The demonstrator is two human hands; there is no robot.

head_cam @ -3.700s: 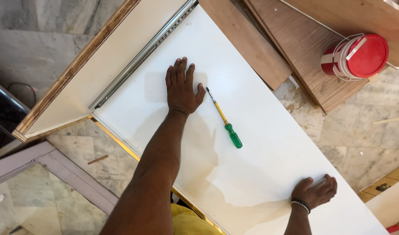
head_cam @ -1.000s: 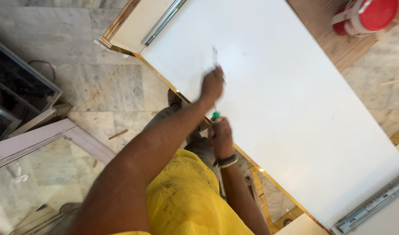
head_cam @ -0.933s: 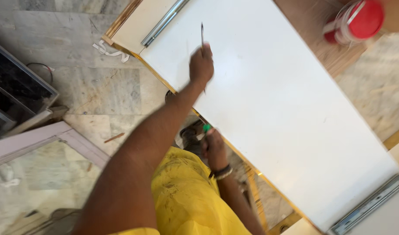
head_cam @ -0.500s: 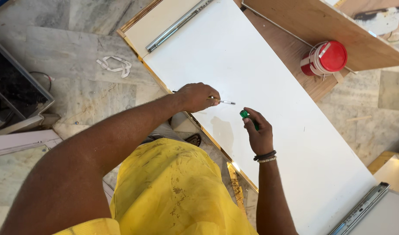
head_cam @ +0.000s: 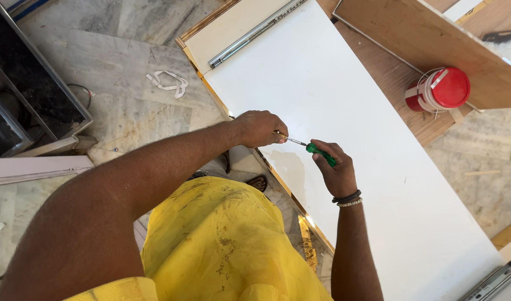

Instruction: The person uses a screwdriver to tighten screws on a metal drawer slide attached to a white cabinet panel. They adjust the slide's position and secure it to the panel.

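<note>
Over the near edge of the white panel (head_cam: pixel 344 111), both hands meet on one screwdriver (head_cam: pixel 311 148). Right hand (head_cam: pixel 336 167): fingers closed around the green handle, wrist carrying a dark band and a beaded one. Left hand (head_cam: pixel 259 128): fingers pinched shut on the metal shaft near its tip; tip itself hidden by the fingers. Screwdriver lies almost level, just above the panel surface, close to the panel's gold-trimmed edge. Panel rests on brown boards (head_cam: pixel 433 39), not on a worktop. Metal slide rail (head_cam: pixel 255 32) runs along the panel's far side. Red-lidded tub (head_cam: pixel 439 89) stands on a board, well apart from the hands. Yellow shirt (head_cam: pixel 222 239) fills the lower middle.
</note>
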